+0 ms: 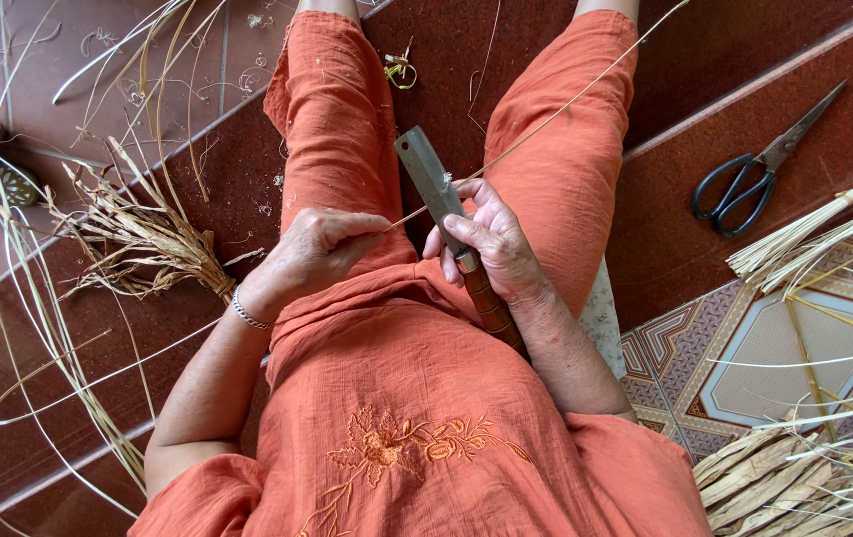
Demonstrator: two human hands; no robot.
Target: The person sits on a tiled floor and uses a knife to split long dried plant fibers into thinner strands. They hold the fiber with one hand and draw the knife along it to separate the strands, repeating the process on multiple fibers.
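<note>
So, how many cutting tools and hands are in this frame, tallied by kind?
Knife with a wooden handle, held in the right hand: 1
Black-handled scissors lying on the step: 1
Hands, counting the left hand pinching a thin strip: 2
Total: 4

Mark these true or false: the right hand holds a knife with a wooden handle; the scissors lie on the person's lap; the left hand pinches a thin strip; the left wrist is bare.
1. The right hand holds a knife with a wooden handle: true.
2. The scissors lie on the lap: false, they lie on the red step to the person's right.
3. The left hand pinches a thin strip: true.
4. The left wrist is bare: false, it wears a silver bracelet.
</note>
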